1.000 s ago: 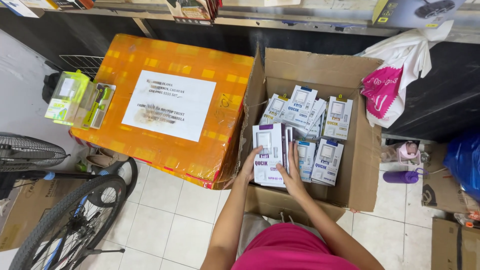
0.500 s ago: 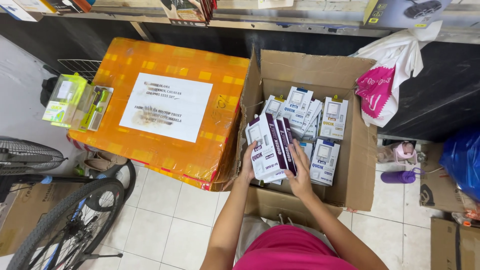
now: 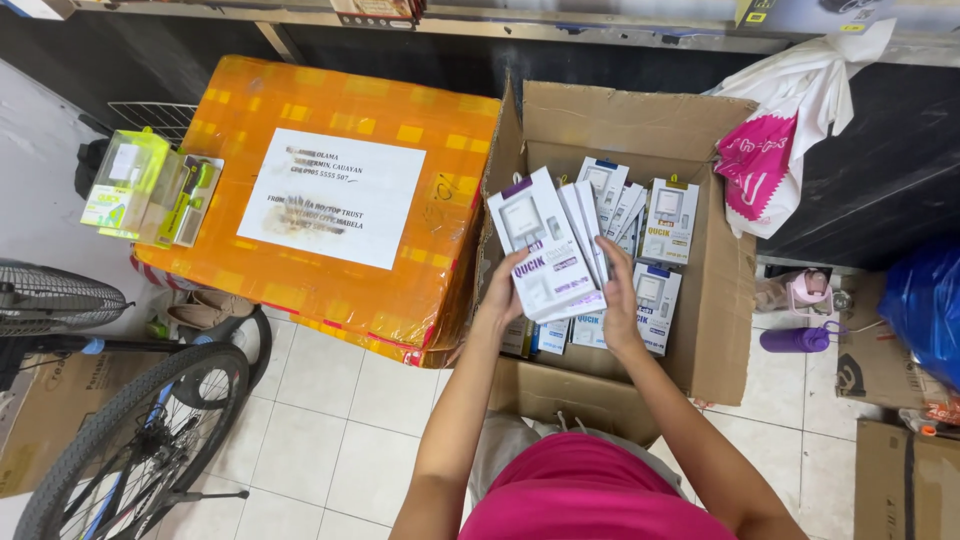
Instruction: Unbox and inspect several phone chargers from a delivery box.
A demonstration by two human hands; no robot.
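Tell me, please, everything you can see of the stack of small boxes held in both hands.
The stack of small boxes is several flat white cartons with purple trim, a picture of a white plug on the front one. They stand upright, tilted left, above the open cardboard box, pressed between the left hand and right hand.

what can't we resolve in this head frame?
- Bottom of the open cardboard box: covered by the white packets.
- How many packets the left hand and right hand clamp: the stack of white packets overlaps itself.
- Blue bag: cut by the right edge.
- Bicycle wheel: cut by the bottom edge.
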